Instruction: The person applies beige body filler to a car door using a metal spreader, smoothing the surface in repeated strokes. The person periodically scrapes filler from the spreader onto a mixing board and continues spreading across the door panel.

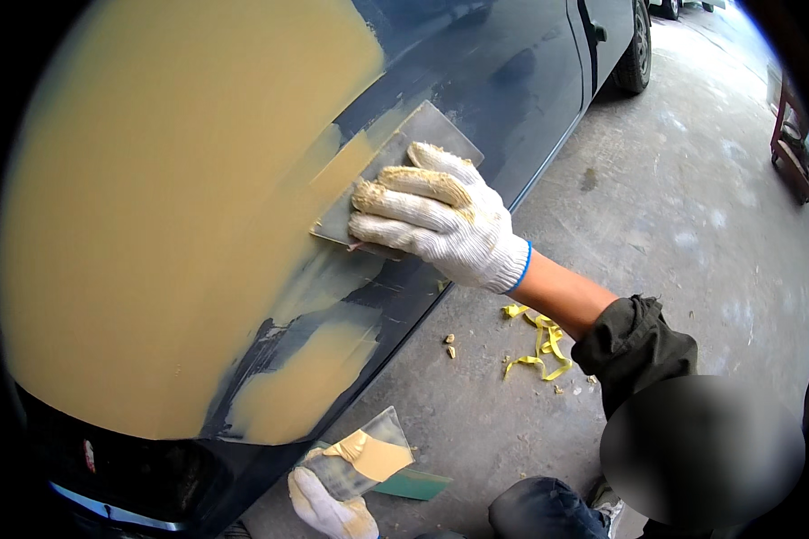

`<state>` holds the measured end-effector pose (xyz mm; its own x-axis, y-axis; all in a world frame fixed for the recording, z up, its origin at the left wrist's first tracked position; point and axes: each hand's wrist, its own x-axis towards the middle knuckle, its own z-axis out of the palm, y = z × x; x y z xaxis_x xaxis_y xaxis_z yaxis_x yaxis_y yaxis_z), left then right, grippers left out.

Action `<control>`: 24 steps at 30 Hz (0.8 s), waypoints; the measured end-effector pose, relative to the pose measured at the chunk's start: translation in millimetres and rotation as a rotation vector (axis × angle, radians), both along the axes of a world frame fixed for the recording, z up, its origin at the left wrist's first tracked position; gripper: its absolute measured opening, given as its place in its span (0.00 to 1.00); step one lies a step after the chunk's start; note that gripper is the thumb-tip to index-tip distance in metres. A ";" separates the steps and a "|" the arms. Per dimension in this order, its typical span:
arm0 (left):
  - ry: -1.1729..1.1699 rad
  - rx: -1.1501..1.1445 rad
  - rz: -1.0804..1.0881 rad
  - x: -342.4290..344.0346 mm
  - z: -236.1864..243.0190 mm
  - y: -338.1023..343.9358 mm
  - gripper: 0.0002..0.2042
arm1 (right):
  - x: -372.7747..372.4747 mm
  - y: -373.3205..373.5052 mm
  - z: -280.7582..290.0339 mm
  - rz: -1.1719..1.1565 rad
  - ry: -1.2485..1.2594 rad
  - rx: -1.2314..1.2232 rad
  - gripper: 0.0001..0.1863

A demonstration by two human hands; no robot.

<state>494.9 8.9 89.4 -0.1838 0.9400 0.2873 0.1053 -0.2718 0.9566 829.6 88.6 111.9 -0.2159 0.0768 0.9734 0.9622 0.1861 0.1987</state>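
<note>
My right hand (449, 211), in a white knit glove soiled with putty, presses a clear plastic spreader (445, 130) against the dark car panel (512, 85). Its fingers lie over the spreader, partly hiding it. A broad coat of tan putty (171, 207) covers the panel to the left, and a smaller putty patch (310, 377) sits below. At the bottom, my gloved left hand (328, 508) grips another clear plastic spreader (337, 476) carrying a dab of putty (382, 456). A green plate (413, 486) shows beneath it; whether the hand holds that too is unclear.
Yellow ribbon-like strips (544, 346) and small putty crumbs (450, 346) lie on the concrete floor (674, 225). A car wheel (636, 58) stands at the upper right. Farther right is a dark red cart (793, 148). A jeans-clad knee (548, 509) shows at the bottom.
</note>
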 end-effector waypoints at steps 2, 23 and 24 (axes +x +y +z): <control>-0.007 0.001 -0.016 1.2 -0.8 1.3 0.19 | 0.6 -3.7 0.9 0.031 0.001 -0.016 0.22; 0.025 0.022 -0.090 3.3 -22.5 13.1 0.21 | 8.4 -32.2 -23.4 0.027 -0.085 -0.168 0.21; 0.015 0.015 -0.083 2.6 -22.4 12.2 0.21 | 7.6 -33.0 -16.5 0.020 -0.061 -0.127 0.22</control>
<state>497.5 21.0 67.0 -0.1012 0.9474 0.3037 0.0962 -0.2946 0.9508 837.2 55.6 95.4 -0.2774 0.1933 0.9411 0.9449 0.2320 0.2308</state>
